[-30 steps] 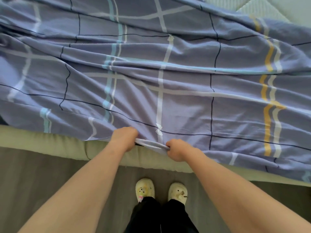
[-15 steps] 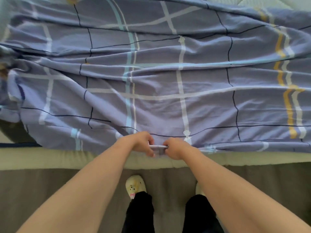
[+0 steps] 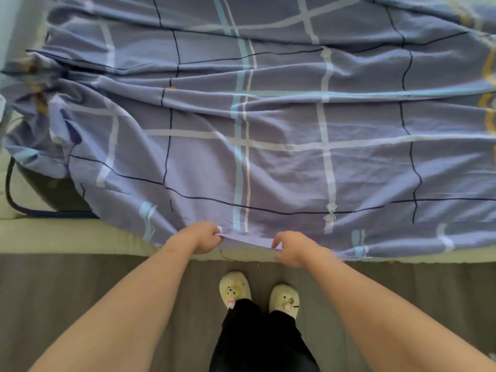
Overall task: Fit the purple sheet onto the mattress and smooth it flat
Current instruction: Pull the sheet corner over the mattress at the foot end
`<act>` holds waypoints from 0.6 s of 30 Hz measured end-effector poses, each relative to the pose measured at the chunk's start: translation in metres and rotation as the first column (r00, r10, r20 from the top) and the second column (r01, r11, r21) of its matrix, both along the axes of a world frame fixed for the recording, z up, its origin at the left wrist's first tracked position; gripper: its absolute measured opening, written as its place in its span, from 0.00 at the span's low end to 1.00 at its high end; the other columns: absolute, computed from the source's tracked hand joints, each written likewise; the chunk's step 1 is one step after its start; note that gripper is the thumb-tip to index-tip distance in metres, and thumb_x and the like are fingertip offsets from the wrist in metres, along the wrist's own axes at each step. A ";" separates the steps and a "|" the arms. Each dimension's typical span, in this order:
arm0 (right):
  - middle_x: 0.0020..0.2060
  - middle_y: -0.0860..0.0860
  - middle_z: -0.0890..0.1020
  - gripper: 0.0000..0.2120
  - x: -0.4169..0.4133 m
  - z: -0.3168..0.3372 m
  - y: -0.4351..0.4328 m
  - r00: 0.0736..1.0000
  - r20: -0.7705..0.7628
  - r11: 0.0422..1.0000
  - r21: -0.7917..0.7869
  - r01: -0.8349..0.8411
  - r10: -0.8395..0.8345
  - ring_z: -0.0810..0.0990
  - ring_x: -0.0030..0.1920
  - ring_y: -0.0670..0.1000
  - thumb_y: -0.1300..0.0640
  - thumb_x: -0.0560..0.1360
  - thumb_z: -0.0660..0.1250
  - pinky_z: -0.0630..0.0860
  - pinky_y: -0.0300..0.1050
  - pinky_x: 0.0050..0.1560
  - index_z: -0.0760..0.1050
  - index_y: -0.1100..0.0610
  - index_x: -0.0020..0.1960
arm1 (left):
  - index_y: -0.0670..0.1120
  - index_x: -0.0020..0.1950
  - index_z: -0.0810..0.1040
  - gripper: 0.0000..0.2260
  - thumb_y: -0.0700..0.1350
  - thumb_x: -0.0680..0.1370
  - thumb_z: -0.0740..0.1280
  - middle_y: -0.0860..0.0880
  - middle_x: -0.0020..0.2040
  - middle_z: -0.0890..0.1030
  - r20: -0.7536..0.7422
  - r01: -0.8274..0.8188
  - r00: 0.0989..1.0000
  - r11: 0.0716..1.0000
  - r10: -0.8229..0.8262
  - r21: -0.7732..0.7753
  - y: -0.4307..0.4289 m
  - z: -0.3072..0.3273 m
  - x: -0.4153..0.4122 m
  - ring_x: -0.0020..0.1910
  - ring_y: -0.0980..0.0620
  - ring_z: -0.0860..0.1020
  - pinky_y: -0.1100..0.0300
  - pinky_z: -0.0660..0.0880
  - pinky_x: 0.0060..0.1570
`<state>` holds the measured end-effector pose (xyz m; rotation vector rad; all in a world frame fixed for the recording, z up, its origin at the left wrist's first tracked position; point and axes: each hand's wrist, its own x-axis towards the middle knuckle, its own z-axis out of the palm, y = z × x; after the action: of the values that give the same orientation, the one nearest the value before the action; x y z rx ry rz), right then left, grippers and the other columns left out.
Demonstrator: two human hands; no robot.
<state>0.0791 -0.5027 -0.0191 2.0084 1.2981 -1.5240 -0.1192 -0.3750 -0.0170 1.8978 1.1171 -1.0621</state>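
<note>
Standing in slippers (image 3: 234, 287) on the grey floor (image 3: 80, 280), right up against the mattress (image 3: 67, 234) edge. Pinching the near hem of the purple sheet (image 3: 268, 146) with left hand (image 3: 198, 237) and right hand (image 3: 291, 248), a bit apart, just over that edge. Further out, wrinkly across the top, bunched up far left.

No lettering, label, brand, number or sign can be read anywhere. On the purple sheet (image 3: 281, 162) only crossing stripes and small bow motifs (image 3: 330, 212) are printed. The slippers (image 3: 234, 287) are decorated with little faces, on which no writing can be made out.
</note>
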 end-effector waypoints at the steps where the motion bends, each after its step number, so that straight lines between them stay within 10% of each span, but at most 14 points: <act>1: 0.63 0.51 0.75 0.18 -0.011 0.001 0.008 0.999 -0.040 0.999 0.048 0.018 -0.016 0.74 0.63 0.55 0.54 0.74 0.63 0.73 0.51 0.61 0.72 0.51 0.64 | 0.46 0.47 0.75 0.11 0.50 0.80 0.57 0.43 0.56 0.79 0.042 -0.039 0.998 0.999 0.040 -0.015 -0.001 0.000 -0.001 0.53 0.43 0.76 0.52 0.73 0.56; 7: 0.58 0.52 0.79 0.15 -0.089 0.010 0.051 0.991 -0.113 0.965 0.260 -0.039 0.071 0.77 0.58 0.57 0.51 0.76 0.62 0.73 0.48 0.53 0.74 0.49 0.61 | 0.49 0.47 0.76 0.10 0.54 0.72 0.70 0.52 0.43 0.76 0.248 -0.231 0.933 0.963 0.260 -0.141 0.004 0.019 -0.028 0.45 0.50 0.75 0.60 0.71 0.42; 11: 0.58 0.57 0.79 0.14 -0.117 0.008 0.067 0.950 -0.009 0.944 0.116 -0.308 0.311 0.77 0.58 0.60 0.62 0.75 0.58 0.71 0.47 0.51 0.77 0.57 0.58 | 0.50 0.48 0.75 0.09 0.43 0.70 0.71 0.51 0.48 0.77 0.059 0.208 0.974 0.965 -0.220 0.161 0.038 0.028 -0.069 0.51 0.48 0.78 0.59 0.70 0.42; 18: 0.66 0.57 0.74 0.18 -0.157 0.012 0.092 0.933 0.177 0.939 -0.204 -0.277 0.314 0.74 0.65 0.59 0.60 0.76 0.59 0.71 0.53 0.64 0.72 0.60 0.65 | 0.46 0.61 0.73 0.12 0.40 0.77 0.60 0.44 0.58 0.76 0.009 0.196 0.970 0.807 -0.242 0.557 0.125 0.028 -0.179 0.56 0.42 0.75 0.52 0.69 0.47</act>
<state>-0.0775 -0.4108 -0.0074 1.7167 1.2664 -1.2097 -0.2983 -0.2498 0.0105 2.5581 1.2768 -0.8189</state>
